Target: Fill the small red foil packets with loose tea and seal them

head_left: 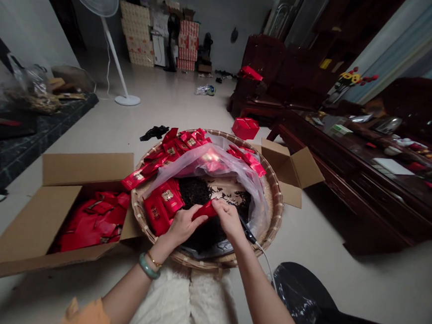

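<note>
Both my hands hold one small red packet [206, 210] above the woven bamboo tray [278, 207]. My left hand [184, 224] grips its left end, while the fingers of my right hand [229, 219] pinch the right end. Below lie dark, loose dried leaves that look like tea [194, 191], inside a clear plastic bag [254, 177] with its mouth spread wide. Red packets with gold labels [166, 198] rest at the tray's left side, and more lie along its far rim. A black handheld device [247, 231] with a white cord is partly hidden beside my right wrist.
An open cardboard box [88, 172] full of red packets stands at left. Another open carton [293, 170] sits behind the tray at right, near a dark wooden table [324, 155]. A red box [245, 128] and a white standing fan [127, 100] are farther back. A black round base [310, 299] lies lower right.
</note>
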### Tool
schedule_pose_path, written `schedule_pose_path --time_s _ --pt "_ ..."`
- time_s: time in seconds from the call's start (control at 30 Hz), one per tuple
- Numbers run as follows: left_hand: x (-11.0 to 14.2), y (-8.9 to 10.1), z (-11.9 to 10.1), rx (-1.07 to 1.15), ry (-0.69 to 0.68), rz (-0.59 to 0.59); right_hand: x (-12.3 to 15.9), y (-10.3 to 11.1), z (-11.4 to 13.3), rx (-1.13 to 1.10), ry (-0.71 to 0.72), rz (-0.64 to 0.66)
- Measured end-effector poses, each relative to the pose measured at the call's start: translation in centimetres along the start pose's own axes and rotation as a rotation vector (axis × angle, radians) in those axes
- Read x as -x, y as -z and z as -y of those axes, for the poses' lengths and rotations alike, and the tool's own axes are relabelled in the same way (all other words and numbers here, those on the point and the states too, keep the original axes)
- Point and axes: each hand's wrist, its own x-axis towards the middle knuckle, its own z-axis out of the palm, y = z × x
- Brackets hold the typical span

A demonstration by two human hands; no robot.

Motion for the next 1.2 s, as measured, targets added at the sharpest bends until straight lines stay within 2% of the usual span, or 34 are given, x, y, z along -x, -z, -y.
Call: schedule_pose_path --time_s 0.13,0.33,0.4,0.53,0.6,0.73,0.9,1.03,1.2 --pt "0.2 -0.3 0.1 -0.059 0.002 0.015 0.3 0.2 0.1 0.023 -0.001 0.007" --pt "0.7 -0.4 0.0 0.008 0.040 -0.022 1.2 1.2 1.3 0.537 0.198 -0.084" --pt "0.8 -0.4 0.0 0.037 0.039 -0.049 1.0 1.7 1.8 0.596 0.191 -0.033" --pt "0.8 -0.5 0.0 0.019 0.027 -0.057 0.4 2.3 2.2 0.493 0.062 0.219" --pt "0.8 -0.5 0.0 0.028 0.045 -0.058 0.1 2.4 2.0 0.415 0.008 0.306" --pt "0.6 -0.4 0.0 0.106 0.087 -0.031 -0.2 2.0 1.6 0.336 -0.008 0.328" --pt "0.1 -0.2 -0.4 0.193 0.072 0.078 -0.3 1.4 1.7 0.385 0.071 0.413" --pt "-0.2 -0.2 -0.7 0.223 0.094 0.087 -0.4 1.5 2.1 0.439 0.052 0.456" --pt "-0.2 -0.6 -0.7 0.393 0.155 0.065 0.0 1.8 2.7 0.475 0.126 0.395"
